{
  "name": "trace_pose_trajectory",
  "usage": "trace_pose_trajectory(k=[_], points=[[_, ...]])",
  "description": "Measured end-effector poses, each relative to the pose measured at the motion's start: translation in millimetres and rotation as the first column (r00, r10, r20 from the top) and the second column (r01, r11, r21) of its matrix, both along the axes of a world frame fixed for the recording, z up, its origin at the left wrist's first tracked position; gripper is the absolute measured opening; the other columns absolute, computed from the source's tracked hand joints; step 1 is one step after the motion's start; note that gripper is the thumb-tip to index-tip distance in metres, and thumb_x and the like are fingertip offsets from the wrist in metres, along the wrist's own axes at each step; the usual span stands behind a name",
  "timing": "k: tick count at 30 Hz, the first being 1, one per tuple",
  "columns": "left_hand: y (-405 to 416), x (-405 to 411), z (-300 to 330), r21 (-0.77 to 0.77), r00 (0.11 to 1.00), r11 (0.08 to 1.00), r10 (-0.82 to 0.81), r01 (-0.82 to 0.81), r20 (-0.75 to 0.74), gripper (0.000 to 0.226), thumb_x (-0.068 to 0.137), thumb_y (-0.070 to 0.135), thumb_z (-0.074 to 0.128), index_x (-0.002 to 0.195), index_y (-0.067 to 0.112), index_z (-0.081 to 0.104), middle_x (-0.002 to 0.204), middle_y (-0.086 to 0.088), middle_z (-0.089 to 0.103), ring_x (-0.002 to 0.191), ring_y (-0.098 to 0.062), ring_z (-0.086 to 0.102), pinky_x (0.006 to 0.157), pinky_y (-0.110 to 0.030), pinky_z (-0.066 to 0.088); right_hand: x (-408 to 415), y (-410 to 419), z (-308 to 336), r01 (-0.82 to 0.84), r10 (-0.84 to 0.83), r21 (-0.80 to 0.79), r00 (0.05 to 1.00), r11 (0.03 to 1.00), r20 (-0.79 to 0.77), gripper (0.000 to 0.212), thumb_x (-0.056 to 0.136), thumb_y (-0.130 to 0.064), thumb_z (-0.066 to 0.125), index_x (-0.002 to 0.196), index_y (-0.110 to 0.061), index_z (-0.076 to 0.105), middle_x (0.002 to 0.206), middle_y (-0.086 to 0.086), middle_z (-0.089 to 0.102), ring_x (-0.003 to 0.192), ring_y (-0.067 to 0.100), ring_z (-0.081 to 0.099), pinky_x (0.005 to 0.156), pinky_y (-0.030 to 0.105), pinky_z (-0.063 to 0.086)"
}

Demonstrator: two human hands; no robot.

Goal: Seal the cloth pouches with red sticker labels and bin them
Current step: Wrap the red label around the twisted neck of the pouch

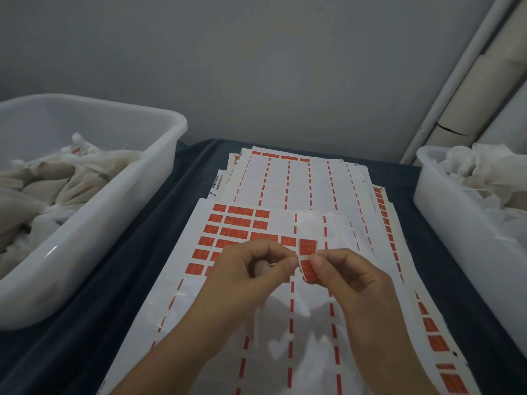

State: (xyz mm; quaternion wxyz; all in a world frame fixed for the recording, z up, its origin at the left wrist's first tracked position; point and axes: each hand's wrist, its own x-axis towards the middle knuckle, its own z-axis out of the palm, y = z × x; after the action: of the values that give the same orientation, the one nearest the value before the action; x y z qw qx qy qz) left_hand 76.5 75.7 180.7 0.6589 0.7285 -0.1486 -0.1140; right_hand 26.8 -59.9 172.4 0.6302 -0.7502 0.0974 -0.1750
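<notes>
Fingertips of both hands, left hand (251, 269) and right hand (350, 277), pinch one red sticker label (308, 260) at pouch neck (261, 266); label may fold crooked, sticking to itself.

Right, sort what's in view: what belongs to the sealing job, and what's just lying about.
Job:
- red sticker label, pinched by right hand
- cloth pouch, held in left hand
- sticker sheet
- left bin of pouches
- right bin of pouches

Lying about:
- peeled backing sheets
- dark table cover
- cardboard tubes
</notes>
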Motion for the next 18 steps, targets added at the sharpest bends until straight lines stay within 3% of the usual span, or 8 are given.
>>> trace_pose_trajectory(k=[1,3,9,14,16,18], points=[[-0.2,-0.6,1.9,-0.006,1.0,1.0,-0.004,0.004,-0.011,0.006,0.064,0.044,0.063,0.061,0.042,0.067,0.064,0.02,0.065,0.071,0.007,0.059,0.055,-0.007,0.045,-0.3,0.4,0.3,0.003,-0.003,-0.011,1.0,1.0,0.007,0.019,0.063,-0.039,0.056,0.077,-0.028,0.064,0.077,-0.023,0.069,0.077,-0.006,0.065,0.059,-0.001,0.043],[-1.4,-0.6,1.4,0.004,1.0,1.0,0.009,-0.009,0.01,0.017,0.056,0.05,0.06,0.06,0.035,0.068,0.064,0.02,0.065,0.073,0.008,0.059,0.054,-0.005,0.045,-1.1,0.9,0.7,-0.004,0.005,-0.039,1.0,0.999,0.023,0.019,0.064,-0.038,0.056,0.078,-0.029,0.064,0.079,-0.022,0.069,0.078,-0.005,0.065,0.062,0.0,0.044],[-2.9,-2.6,1.6,-0.042,0.999,0.998,0.039,-0.039,0.015,0.01,0.057,0.044,0.063,0.059,0.035,0.068,0.065,0.017,0.065,0.076,0.005,0.059,0.057,-0.001,0.043,-3.0,2.8,2.2,0.009,-0.006,-0.057,0.998,0.998,0.057,0.022,0.063,-0.04,0.058,0.082,-0.032,0.066,0.08,-0.023,0.07,0.078,-0.004,0.066,0.066,0.002,0.047],[2.6,0.8,0.8,-0.169,0.993,0.982,0.065,-0.081,-0.097,0.028,0.047,0.051,0.064,0.065,0.031,0.07,0.07,0.007,0.068,0.066,-0.005,0.061,0.06,-0.013,0.048,-0.1,-14.0,13.3,0.178,-0.183,0.075,0.981,0.981,0.066,0.042,0.066,-0.048,0.059,0.107,-0.043,0.057,0.089,-0.032,0.067,0.08,-0.007,0.066,0.058,0.007,0.046],[4.6,1.2,1.9,-0.211,0.989,0.976,0.023,-0.055,-0.149,0.029,0.046,0.049,0.066,0.062,0.025,0.07,0.064,0.003,0.066,0.054,-0.006,0.055,0.054,-0.011,0.046,-0.8,-16.7,14.7,0.13,-0.132,0.098,0.991,0.987,0.017,0.038,0.064,-0.047,0.06,0.1,-0.037,0.064,0.088,-0.03,0.068,0.079,-0.005,0.066,0.053,0.006,0.046],[4.1,-0.2,3.0,-0.225,0.986,0.974,-0.017,-0.021,-0.168,0.027,0.047,0.047,0.067,0.06,0.024,0.07,0.061,0.002,0.064,0.05,-0.003,0.051,0.051,-0.01,0.043,-0.7,-10.6,13.1,-0.018,0.028,0.155,0.998,0.988,-0.064,0.034,0.061,-0.047,0.06,0.09,-0.032,0.069,0.085,-0.022,0.071,0.077,0.0,0.068,0.053,0.006,0.047]])
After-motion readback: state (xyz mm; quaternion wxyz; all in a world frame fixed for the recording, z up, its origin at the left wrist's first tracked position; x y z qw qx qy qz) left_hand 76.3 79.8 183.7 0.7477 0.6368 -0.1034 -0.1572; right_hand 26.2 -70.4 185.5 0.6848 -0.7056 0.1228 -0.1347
